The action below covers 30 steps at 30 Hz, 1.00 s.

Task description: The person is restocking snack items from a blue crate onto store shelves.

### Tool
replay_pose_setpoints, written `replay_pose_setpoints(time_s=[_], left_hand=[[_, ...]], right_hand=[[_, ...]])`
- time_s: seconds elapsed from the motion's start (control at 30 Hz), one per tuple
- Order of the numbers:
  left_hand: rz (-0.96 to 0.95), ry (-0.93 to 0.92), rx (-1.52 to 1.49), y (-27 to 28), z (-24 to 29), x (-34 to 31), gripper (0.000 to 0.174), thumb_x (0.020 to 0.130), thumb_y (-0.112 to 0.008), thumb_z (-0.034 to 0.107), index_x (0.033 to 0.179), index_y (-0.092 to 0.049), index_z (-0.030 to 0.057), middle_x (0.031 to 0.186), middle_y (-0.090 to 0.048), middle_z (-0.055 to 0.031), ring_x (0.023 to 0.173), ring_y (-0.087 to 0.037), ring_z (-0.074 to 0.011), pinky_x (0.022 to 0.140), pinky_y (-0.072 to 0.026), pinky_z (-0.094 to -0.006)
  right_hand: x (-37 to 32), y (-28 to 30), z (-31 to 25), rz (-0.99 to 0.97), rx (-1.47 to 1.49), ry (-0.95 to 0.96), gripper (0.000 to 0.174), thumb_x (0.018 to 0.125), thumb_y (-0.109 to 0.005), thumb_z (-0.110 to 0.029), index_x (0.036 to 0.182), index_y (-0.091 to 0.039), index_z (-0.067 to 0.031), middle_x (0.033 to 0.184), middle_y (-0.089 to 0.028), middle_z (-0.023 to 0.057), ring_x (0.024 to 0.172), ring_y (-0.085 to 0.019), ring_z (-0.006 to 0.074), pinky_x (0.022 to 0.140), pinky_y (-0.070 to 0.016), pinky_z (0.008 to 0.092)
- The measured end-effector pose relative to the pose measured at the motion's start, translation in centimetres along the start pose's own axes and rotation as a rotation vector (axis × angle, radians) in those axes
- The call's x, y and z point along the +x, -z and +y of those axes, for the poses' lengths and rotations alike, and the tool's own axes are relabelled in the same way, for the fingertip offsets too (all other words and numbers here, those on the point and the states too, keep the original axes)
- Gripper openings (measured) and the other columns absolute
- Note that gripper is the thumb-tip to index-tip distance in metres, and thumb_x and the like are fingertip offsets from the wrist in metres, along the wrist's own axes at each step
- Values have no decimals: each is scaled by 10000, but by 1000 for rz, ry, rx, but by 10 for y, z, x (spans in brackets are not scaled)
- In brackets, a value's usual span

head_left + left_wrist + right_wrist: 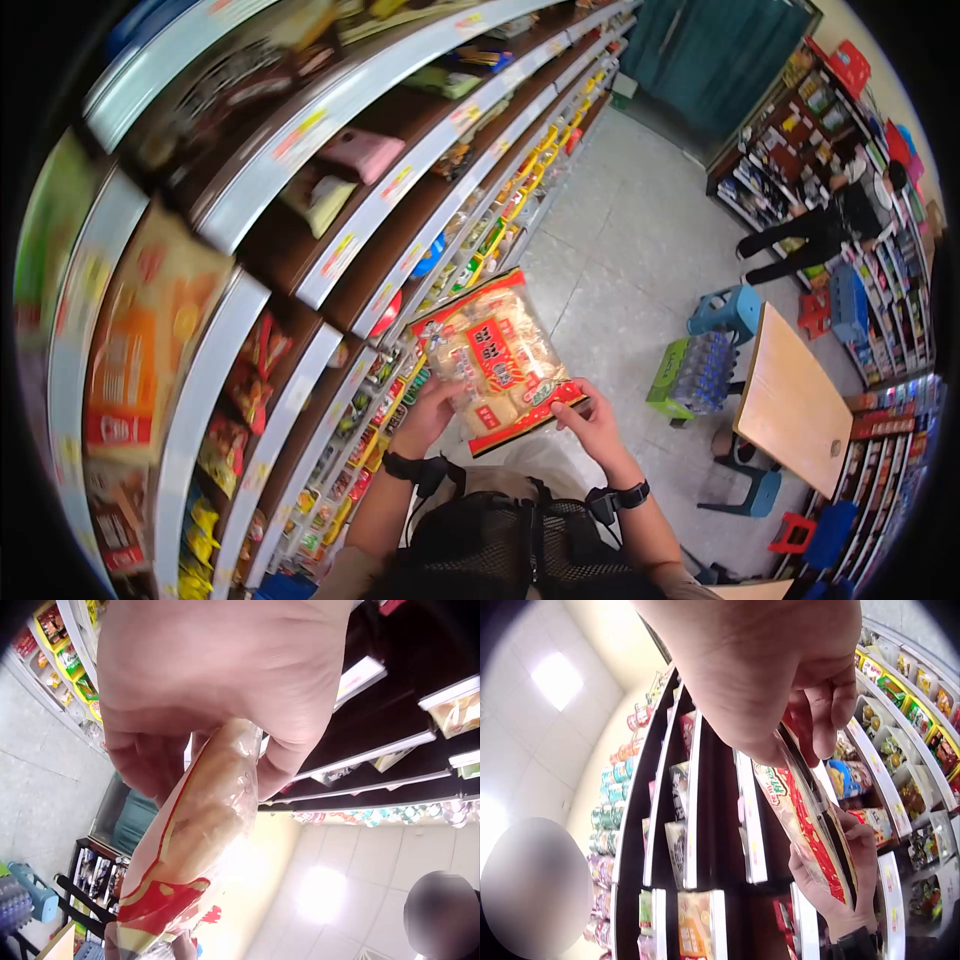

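Note:
A large clear snack bag with red and yellow printing (497, 350) is held in front of the body between both hands. Through its plastic show pale, flat pieces. My left hand (428, 415) grips the bag's left edge, with the thumb on the front face. On the lower right corner, my right hand (592, 422) pinches the red border. The left wrist view shows the bag (202, 817) edge-on, between the left thumb and fingers (154, 761). In the right wrist view, the right hand (772, 682) holds the near end and the left hand (840, 877) the far side.
Shelves (330, 260) with packaged snacks curve along the left, with bins of small packets (490, 235) low down. To the right stand a wooden table (795, 400), blue stools (725, 312) and bottled water (703, 370). A person in dark clothes (835, 220) is by the far shelves.

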<state>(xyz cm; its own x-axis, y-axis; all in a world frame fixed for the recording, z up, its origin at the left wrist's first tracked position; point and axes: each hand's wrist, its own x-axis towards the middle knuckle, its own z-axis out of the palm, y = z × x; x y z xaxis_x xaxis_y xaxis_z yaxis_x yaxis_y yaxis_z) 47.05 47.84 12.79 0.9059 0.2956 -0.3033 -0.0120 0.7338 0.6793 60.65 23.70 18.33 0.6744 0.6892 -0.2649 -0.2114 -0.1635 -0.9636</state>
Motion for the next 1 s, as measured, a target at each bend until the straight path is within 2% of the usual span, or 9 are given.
replay_pose_setpoints(time_s=[0.2,0.4,0.57,0.63,0.67,0.73,0.87,0.9,1.0], left_hand=[[-83,101,100,-68,14,161,575,894,-585,130,1418,-375,22,1377,-514,-84,1249,-506,-221,1080,-358,-385],[-136,99,256,-170,6,329,579,911,-584,134,1431,-346,46,1403,-486,-73,1276,-474,-192,1066,-356,-376],[-41,250,321,-260,11,456,397,949,-567,159,1320,-474,55,1235,-611,-51,1120,-578,-149,943,-432,-324],[-29,235,365,-304,12,501,346,952,-572,170,1278,-511,73,1142,-650,-33,992,-615,-125,863,-448,-289],[-24,243,382,-316,10,526,346,952,-572,170,1278,-511,73,1142,-650,-33,992,-615,-125,863,-448,-289],[-90,181,390,-333,6,577,336,949,-583,192,1260,-528,78,1136,-652,-29,967,-614,-111,828,-454,-282],[-55,241,423,-340,-2,655,329,947,-598,177,1252,-535,72,1145,-652,-49,1002,-619,-131,868,-459,-295],[-91,203,462,-383,4,673,344,950,-599,175,1264,-525,57,1164,-649,-67,1031,-623,-146,908,-464,-307],[-56,197,495,-416,-5,741,341,965,-581,194,1268,-531,46,1165,-653,-53,1036,-623,-128,913,-466,-307]], right_hand=[[88,109,2,182,155,-35,373,893,-695,-117,1218,-549,-5,965,-655,17,660,-569,56,628,-474,216],[202,254,-10,206,225,-7,380,892,-699,-134,1217,-552,-3,948,-657,23,671,-569,67,639,-473,220],[288,396,-93,192,147,100,395,897,-698,-191,1221,-555,-15,883,-655,17,685,-577,72,639,-474,233],[319,444,-110,149,90,81,389,907,-686,-229,1221,-562,-37,846,-651,17,693,-585,76,639,-472,242],[339,463,-111,140,144,108,388,906,-686,-249,1217,-568,-49,840,-654,16,682,-576,77,639,-469,245],[373,508,-136,180,-45,158,396,901,-691,-249,1214,-566,-42,845,-656,11,685,-561,77,639,-464,246],[413,550,-151,235,71,183,420,894,-699,-222,1241,-541,-44,913,-643,-5,720,-536,58,635,-446,241],[429,563,-148,214,169,191,457,899,-692,-195,1284,-498,-43,954,-633,1,713,-516,50,642,-439,222],[476,603,-134,255,304,134,500,920,-660,-162,1344,-424,-42,989,-625,20,708,-501,47,652,-452,213]])
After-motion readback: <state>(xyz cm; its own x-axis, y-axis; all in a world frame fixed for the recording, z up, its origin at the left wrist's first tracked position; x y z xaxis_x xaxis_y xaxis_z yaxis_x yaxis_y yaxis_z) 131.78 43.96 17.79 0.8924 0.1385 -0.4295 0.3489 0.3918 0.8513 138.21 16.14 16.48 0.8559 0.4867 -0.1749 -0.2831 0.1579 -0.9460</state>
